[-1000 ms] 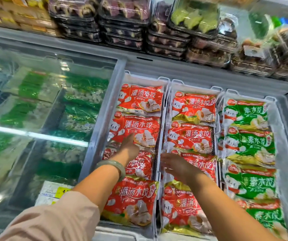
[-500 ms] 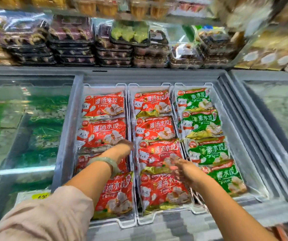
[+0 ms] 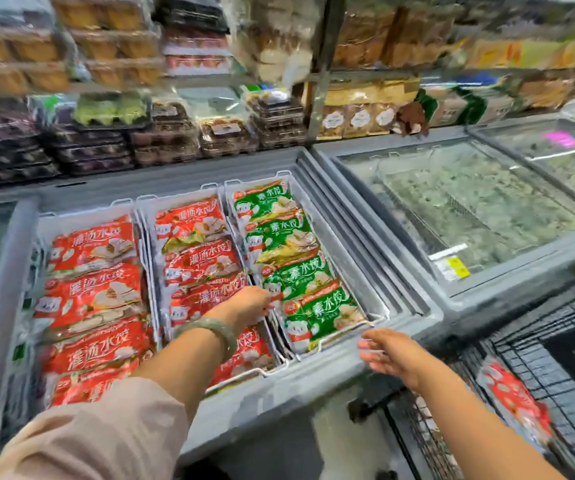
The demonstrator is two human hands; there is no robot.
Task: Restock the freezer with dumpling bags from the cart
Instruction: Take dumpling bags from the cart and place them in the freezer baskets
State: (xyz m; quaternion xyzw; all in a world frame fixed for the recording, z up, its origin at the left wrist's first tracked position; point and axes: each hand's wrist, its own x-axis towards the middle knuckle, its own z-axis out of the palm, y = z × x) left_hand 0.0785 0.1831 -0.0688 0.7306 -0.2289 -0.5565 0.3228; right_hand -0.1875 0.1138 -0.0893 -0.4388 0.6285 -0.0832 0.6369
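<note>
Under left hand [image 3: 246, 304], red bags [image 3: 95, 296]: 灌汤水饺

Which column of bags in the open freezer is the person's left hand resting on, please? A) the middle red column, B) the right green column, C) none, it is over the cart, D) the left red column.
A: the left hand lies on the red dumpling bags of the middle column, beside the green dumpling bags.

Red plastic dumpling bags [image 3: 93, 299] printed with white characters are seen beside green plastic dumpling bags [image 3: 293, 251] edged in gold. The freezer [image 3: 314, 379] is grey, the wire cart [image 3: 539, 372] black, the sleeve [image 3: 99, 441] beige, the bangle [image 3: 215, 329] pale green.
</note>
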